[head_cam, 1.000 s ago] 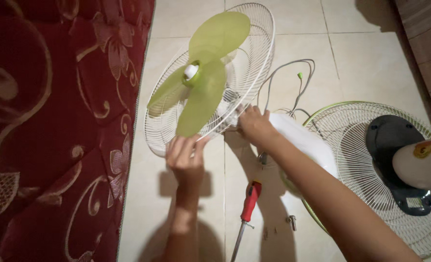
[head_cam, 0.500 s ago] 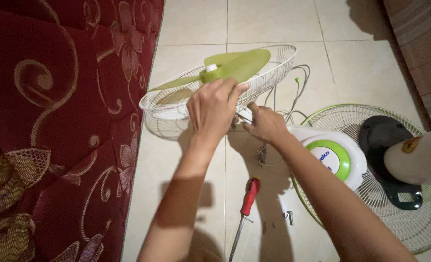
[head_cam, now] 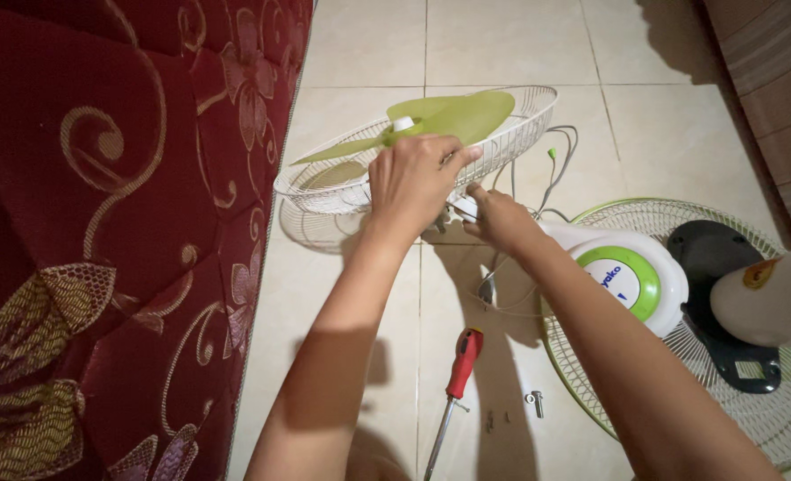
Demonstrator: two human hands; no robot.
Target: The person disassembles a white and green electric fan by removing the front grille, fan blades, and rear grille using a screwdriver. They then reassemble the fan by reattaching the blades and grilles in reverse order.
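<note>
My left hand (head_cam: 416, 178) grips the near edge of a white wire fan guard (head_cam: 342, 174) that holds a light green fan blade (head_cam: 440, 118), tilted almost flat above the floor. My right hand (head_cam: 500, 218) is just behind and under the guard, closed on the neck of the white fan motor housing (head_cam: 629, 272), which has a green and white round face. The fingertips of both hands are partly hidden by the guard and the housing.
A red-handled screwdriver (head_cam: 458, 379) and some small screws (head_cam: 535, 403) lie on the beige tile floor. A second wire guard (head_cam: 770, 419) with a green rim lies at right, under a black plate (head_cam: 716, 267) and a white pole (head_cam: 770, 298). A red patterned mattress (head_cam: 110, 223) fills the left side.
The guard with its blade went from facing me to tilted nearly flat. My left hand rose from the guard's lower rim to its near edge. The motor housing turned, showing its green face.
</note>
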